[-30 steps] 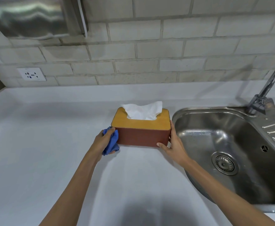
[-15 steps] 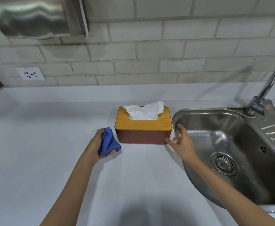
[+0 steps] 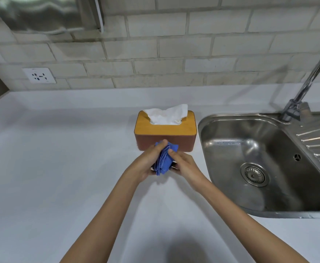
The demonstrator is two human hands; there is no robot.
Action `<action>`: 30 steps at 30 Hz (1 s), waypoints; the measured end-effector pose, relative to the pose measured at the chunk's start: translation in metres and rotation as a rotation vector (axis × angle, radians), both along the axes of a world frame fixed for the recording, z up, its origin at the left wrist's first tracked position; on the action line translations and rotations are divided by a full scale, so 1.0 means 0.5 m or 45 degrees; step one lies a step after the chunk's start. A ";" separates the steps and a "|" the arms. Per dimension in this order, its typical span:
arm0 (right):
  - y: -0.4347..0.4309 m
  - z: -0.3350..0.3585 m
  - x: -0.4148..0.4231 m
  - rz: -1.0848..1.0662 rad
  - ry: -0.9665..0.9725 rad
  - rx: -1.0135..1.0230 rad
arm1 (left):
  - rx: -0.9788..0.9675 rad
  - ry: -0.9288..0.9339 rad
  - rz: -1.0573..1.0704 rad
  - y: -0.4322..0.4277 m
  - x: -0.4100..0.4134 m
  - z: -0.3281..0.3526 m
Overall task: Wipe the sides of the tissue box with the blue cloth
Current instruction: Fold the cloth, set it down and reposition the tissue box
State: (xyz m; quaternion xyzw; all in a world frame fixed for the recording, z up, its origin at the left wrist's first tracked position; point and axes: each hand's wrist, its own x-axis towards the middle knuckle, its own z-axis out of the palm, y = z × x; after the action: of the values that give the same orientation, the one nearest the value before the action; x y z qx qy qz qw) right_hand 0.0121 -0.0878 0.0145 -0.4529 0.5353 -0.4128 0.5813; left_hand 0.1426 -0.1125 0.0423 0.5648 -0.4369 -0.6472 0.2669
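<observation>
Cloth (image 3: pixel 164 160): bunched, gripped by fingers of left hand (image 3: pixel 146 164) and right hand (image 3: pixel 184 164)
Box (image 3: pixel 165 133): on tabletop (image 3: pixel 60 168), beside sink (image 3: pixel 204 122)

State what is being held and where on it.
Blue cloth, bunched between both hands: left hand on its left side, right hand on its right. The box is untouched.

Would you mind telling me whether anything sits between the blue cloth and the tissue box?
Nothing visible does: both hands, left hand and right hand, hold the blue cloth just before the tissue box.
</observation>
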 end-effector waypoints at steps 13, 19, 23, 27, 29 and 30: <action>0.101 0.062 -0.252 -0.298 0.252 0.182 | 0.142 0.237 0.060 0.090 -0.101 -0.087; 0.223 0.011 -0.427 -0.394 0.416 0.377 | 0.120 0.132 -0.101 0.181 -0.217 -0.114; 0.292 -0.030 -0.486 -0.416 0.547 0.464 | 0.158 0.070 -0.112 0.244 -0.288 -0.136; 0.330 -0.069 -0.515 -0.432 0.738 0.430 | 0.110 -0.048 -0.104 0.287 -0.328 -0.151; 0.338 -0.076 -0.522 -0.424 0.863 0.380 | 0.045 -0.120 -0.060 0.297 -0.339 -0.156; 0.339 -0.079 -0.523 -0.418 0.922 0.356 | -0.004 -0.175 -0.033 0.299 -0.342 -0.159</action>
State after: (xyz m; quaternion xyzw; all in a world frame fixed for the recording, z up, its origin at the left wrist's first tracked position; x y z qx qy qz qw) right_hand -0.2495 0.0816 -0.0251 -0.3943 0.8209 -0.2375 0.3379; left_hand -0.0282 0.0372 -0.0374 0.6018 -0.4624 -0.6097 0.2288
